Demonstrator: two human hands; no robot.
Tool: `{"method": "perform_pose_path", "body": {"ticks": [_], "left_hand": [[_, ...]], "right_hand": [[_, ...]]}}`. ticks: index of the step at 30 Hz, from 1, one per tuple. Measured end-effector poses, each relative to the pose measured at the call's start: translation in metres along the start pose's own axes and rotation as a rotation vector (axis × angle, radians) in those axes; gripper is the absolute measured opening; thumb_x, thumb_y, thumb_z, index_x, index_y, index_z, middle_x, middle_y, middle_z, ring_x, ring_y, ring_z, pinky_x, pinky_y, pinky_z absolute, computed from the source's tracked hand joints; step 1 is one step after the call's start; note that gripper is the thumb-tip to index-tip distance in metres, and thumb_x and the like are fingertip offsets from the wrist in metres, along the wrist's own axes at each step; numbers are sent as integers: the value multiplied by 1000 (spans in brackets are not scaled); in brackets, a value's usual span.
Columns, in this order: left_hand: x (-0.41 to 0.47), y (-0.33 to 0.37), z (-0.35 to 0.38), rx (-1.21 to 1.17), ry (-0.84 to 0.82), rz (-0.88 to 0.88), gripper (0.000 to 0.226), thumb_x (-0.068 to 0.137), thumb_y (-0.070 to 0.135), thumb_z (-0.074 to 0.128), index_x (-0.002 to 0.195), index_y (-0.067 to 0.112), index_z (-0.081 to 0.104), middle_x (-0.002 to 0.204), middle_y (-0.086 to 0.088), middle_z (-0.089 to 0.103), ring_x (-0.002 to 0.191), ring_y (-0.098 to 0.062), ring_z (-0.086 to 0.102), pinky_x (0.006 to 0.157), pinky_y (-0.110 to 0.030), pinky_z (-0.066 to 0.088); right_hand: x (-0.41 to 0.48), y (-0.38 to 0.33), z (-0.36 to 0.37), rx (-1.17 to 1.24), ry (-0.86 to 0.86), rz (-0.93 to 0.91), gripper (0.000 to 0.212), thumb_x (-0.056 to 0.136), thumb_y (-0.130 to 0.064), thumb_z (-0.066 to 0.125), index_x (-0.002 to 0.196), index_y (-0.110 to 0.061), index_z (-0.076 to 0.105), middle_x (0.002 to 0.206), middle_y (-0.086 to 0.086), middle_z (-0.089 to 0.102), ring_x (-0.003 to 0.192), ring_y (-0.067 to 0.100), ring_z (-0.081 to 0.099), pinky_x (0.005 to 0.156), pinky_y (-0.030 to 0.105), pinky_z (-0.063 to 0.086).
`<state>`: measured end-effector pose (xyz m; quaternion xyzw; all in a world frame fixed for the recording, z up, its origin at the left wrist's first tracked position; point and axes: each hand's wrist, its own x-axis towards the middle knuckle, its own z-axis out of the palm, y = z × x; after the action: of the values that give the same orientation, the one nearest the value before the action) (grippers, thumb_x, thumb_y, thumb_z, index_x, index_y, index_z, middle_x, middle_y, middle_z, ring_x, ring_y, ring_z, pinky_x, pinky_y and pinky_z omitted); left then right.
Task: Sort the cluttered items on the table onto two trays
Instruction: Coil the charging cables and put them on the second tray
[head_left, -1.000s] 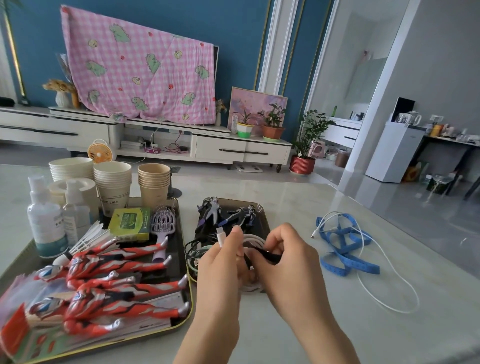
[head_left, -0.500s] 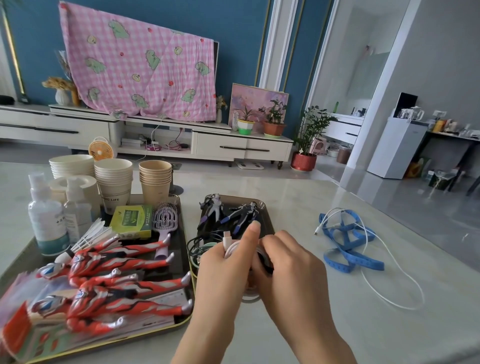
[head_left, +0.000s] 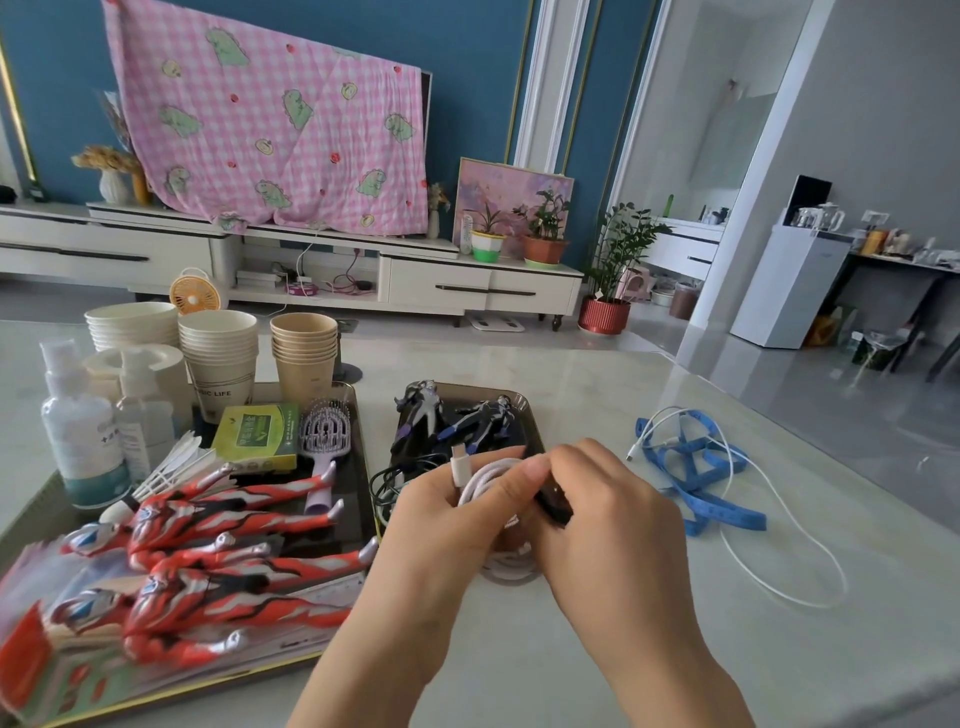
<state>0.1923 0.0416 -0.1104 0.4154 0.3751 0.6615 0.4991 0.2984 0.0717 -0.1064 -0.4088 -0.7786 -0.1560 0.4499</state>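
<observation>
Left hand (head_left: 441, 519) is curled round a coiled white cable (head_left: 488, 475), thumb across the loops so the coil can't spring open, with the plug (head_left: 460, 464) sticking up past the fingertips. Right hand (head_left: 613, 525) sits against it, fingertips pinched on a small dark piece (head_left: 553, 506) at the coil's edge. Can't tell if that's a tie or a connector. My read is it's securing the bundle before drop-off. The coil is held in the air, not yet on a tray. The small tray (head_left: 534, 426) is just beyond the fingertips and already holds dark toy figures (head_left: 421, 415) and black cords (head_left: 395, 478), so it's the likely destination. The big tray (head_left: 368, 467), left of the left hand, has red figures (head_left: 234, 519), a hairbrush (head_left: 324, 431), a green box (head_left: 257, 434), bottles (head_left: 78, 431) and cup stacks (head_left: 218, 353), so it's a different category and probably done. Unsorted: a blue tape measure (head_left: 701, 467) and a loose white cable (head_left: 779, 566) on the table (head_left: 831, 649), right of the right hand and tangled together. Those will need separating first, and the loose cable coiled so it doesn't drag the tape along.
</observation>
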Motion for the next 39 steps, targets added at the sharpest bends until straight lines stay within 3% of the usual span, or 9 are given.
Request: {"method": "perform_pose_path", "body": {"ticks": [3, 7, 15, 19, 27, 30, 34, 37, 39], "left_hand": [[1, 0, -1, -41, 94, 5, 18, 76, 19, 66, 83, 4, 72, 60, -3, 62, 49, -9, 53, 49, -19, 44], [2, 2, -2, -50, 193, 26, 14, 83, 15, 61, 77, 5, 69, 52, 3, 55, 42, -4, 43, 50, -20, 40], [1, 3, 0, 1, 222, -34, 15, 86, 19, 60, 75, 9, 63, 39, 12, 45, 37, -1, 40, 45, -17, 39], [1, 1, 2, 102, 138, -47, 14, 82, 25, 63, 77, 12, 66, 59, 3, 52, 42, -5, 42, 49, -21, 40], [-4, 6, 6, 127, -30, 10, 20, 64, 31, 64, 69, 11, 66, 51, 8, 54, 44, -5, 45, 46, -17, 41], [-4, 4, 8, 125, 1, 64, 28, 63, 32, 64, 73, 6, 67, 54, 5, 56, 45, -7, 43, 46, -17, 39], [-4, 4, 11, 22, 98, 59, 22, 72, 28, 63, 69, 6, 66, 56, 0, 53, 46, -9, 40, 43, -16, 36], [0, 1, 9, -20, 195, 57, 21, 80, 22, 62, 62, 11, 62, 47, 6, 47, 42, -7, 39, 42, -15, 35], [1, 0, 7, -27, 224, 62, 20, 83, 19, 61, 68, 8, 63, 47, 7, 48, 42, -6, 41, 42, -15, 36]], "right_hand": [[-1, -3, 1, 125, -55, 49, 12, 75, -29, 59, 68, -19, 57, 63, -9, 46, 52, 15, 47, 44, 27, 36], [1, -2, -6, 313, -134, 61, 11, 79, -30, 60, 78, -19, 64, 74, -9, 58, 62, 12, 55, 53, 30, 47], [8, 6, -22, 331, -103, 68, 8, 78, -24, 62, 73, -24, 67, 68, -10, 56, 59, 6, 49, 53, 19, 39], [12, 14, -28, 473, -93, 153, 8, 77, -21, 66, 71, -25, 69, 66, -11, 53, 57, -3, 50, 56, 5, 35], [13, 20, -27, 574, -113, 305, 23, 79, -10, 70, 69, -30, 67, 74, -8, 62, 71, 3, 58, 61, 5, 39], [11, 19, -20, 638, -84, 343, 23, 77, -8, 73, 76, -30, 67, 81, -9, 61, 67, 4, 57, 63, 8, 40], [6, 12, -12, 572, 33, 345, 47, 76, -5, 73, 103, -38, 52, 104, -14, 43, 68, 7, 54, 66, 4, 39], [10, 3, -18, 501, 140, 210, 20, 79, -11, 65, 92, -25, 60, 93, -11, 50, 69, 4, 52, 69, 3, 37], [9, -1, -18, 487, 102, 128, 9, 79, -11, 63, 83, -18, 67, 81, -10, 56, 70, -1, 51, 68, 4, 37]]}}
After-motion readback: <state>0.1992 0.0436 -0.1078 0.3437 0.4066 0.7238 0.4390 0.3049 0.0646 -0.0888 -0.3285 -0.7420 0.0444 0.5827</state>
